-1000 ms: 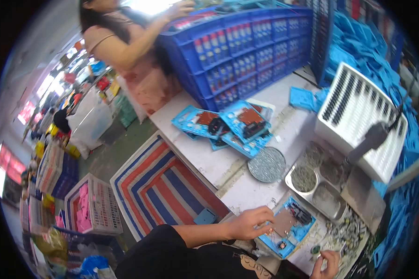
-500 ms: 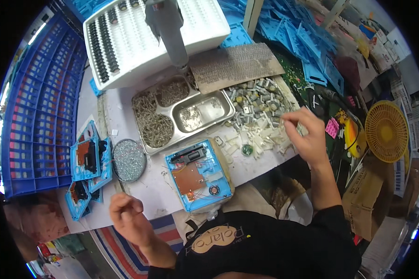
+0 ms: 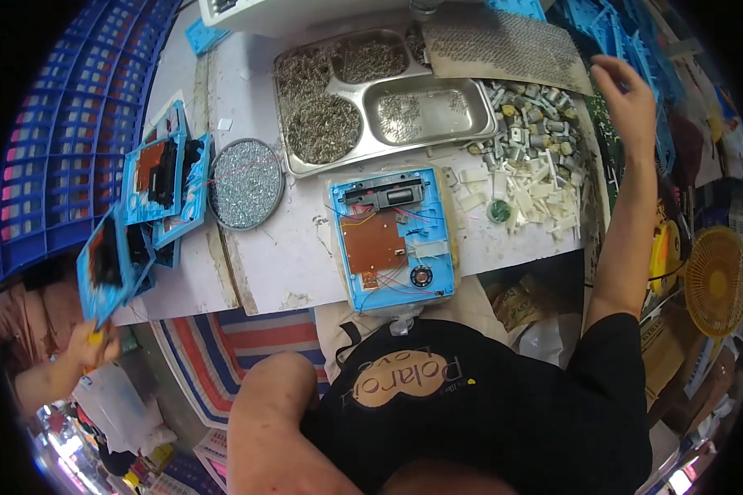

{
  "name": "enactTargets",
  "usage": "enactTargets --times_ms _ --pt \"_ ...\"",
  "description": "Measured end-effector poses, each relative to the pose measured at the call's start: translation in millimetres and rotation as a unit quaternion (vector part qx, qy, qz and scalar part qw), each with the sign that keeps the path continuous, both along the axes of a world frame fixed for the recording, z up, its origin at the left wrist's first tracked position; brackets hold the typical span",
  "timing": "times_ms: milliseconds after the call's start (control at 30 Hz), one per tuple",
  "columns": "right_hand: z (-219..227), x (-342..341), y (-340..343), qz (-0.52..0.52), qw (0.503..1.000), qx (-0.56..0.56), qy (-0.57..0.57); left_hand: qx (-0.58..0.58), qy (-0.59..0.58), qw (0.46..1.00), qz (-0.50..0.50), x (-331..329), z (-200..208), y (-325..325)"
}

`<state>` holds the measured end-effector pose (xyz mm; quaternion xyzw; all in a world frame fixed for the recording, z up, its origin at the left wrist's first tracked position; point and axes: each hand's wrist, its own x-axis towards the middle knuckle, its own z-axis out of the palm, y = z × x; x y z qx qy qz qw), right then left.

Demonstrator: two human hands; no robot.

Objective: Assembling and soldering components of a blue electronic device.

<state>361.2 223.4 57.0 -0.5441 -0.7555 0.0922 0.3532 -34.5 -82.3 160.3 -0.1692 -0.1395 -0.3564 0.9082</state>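
My right hand [image 3: 629, 106] reaches out to the far right, its curved fingers beside the right edge of a cardboard sheet [image 3: 504, 51] covered in rows of small metal pieces. Nothing shows in those fingers. My left arm is bent at the elbow near my lap, and its hand is out of view. In front of me lies an open blue plastic casing [image 3: 447, 268] with a brown circuit board [image 3: 371, 242], a black module [image 3: 384, 193], a small round speaker [image 3: 421, 276] and thin red wires. At the left, another person's hand [image 3: 97, 342] touches a similar blue casing [image 3: 111, 264].
A metal compartment tray [image 3: 363, 148] holds many screws. Small motors [image 3: 541, 124] and white plastic pieces [image 3: 532, 198] lie to its right. A round dish of tiny metallic parts [image 3: 246, 183] stands left. A blue crate [image 3: 66, 132], more blue casings and a yellow fan [image 3: 714, 280] surround the table.
My right hand has moved farther out, from above the white pieces to beside the cardboard sheet. My left hand has left the view. The view has shifted, and another person's hand shows at the left.
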Motion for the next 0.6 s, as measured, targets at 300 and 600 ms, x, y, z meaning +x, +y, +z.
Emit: enactTargets --times_ms 300,600 --pt "-32 -63 -122 0.148 0.986 -0.067 -0.048 0.445 -0.270 0.347 0.780 30 -22 -9" --pt "-43 -77 -113 0.111 0.965 -0.061 -0.229 0.445 -0.270 0.336 0.785 34 -25 -2"
